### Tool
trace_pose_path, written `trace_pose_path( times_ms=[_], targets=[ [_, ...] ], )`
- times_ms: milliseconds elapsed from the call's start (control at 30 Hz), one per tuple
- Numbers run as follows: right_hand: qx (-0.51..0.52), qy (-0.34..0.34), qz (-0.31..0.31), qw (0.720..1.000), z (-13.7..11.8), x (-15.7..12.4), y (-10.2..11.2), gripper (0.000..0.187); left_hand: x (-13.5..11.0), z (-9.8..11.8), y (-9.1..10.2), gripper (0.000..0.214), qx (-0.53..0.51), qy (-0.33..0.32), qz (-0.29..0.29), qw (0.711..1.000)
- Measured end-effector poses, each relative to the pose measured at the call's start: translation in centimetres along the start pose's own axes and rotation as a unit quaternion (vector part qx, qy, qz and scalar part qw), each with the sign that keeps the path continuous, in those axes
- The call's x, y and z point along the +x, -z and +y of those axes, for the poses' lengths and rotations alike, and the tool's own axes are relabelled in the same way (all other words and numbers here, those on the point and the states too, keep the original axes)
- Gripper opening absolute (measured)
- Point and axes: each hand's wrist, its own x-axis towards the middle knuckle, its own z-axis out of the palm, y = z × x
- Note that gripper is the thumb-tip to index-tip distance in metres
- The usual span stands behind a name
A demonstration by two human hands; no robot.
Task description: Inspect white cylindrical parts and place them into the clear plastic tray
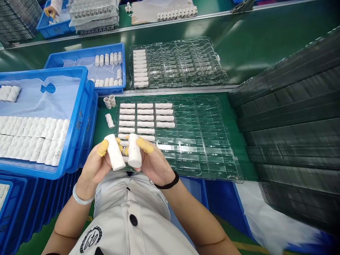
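My left hand [97, 165] grips a white cylindrical part [115, 153], its yellow finger cots pinching the top. My right hand [151, 161] holds a second white part [134, 151] upright beside the first; the two nearly touch. Both hands hover just above the near edge of a clear plastic tray [202, 141], whose left columns hold rows of white parts [145, 118] lying flat. To the left, a blue bin [79, 120] holds several rows of the same white parts [32, 140].
Three loose white parts [109, 109] lie between the bin and the tray. A second clear tray [180, 63] and another blue bin [106, 49] sit farther back. Stacked dark trays [292, 124] fill the right side. Another person's hand [50, 12] works at the far left.
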Motion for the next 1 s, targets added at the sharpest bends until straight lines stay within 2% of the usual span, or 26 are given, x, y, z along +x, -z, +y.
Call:
trace_pose_path(
  times_ms=[67, 133, 233, 333, 567, 800, 1000],
  targets=[
    [0.111, -0.067, 0.01, 0.991, 0.0, 0.5, 0.1, 0.024, 0.5, -0.1, -0.4, 0.026, -0.081, 0.074, 0.029, 0.993],
    [0.193, -0.107, 0.025, 0.975, 0.0, 0.9, 0.2, 0.031, 0.8, -0.2, -0.7, 0.037, -0.125, 0.129, 0.058, 0.982],
    [0.242, -0.123, 0.028, 0.962, 0.0, 1.0, 0.3, 0.037, 1.0, -0.2, -0.8, 0.039, -0.146, 0.155, 0.071, 0.974],
    [0.245, -0.135, 0.016, 0.96, 0.0, 0.9, 0.3, 0.037, 1.1, -0.3, -0.9, 0.034, -0.148, 0.155, 0.069, 0.974],
    [0.23, -0.123, 0.009, 0.965, 0.0, 1.0, 0.3, 0.035, 1.0, 0.1, -1.5, 0.044, -0.193, 0.175, 0.12, 0.958],
    [0.232, -0.138, 0.022, 0.963, -0.3, 1.1, -0.1, 0.052, 0.9, 0.2, -1.9, 0.046, -0.184, 0.173, 0.121, 0.96],
    [0.219, -0.134, 0.035, 0.966, -0.3, 1.1, -0.3, 0.049, 1.1, -0.1, -1.7, 0.043, -0.176, 0.17, 0.114, 0.963]
  ],
)
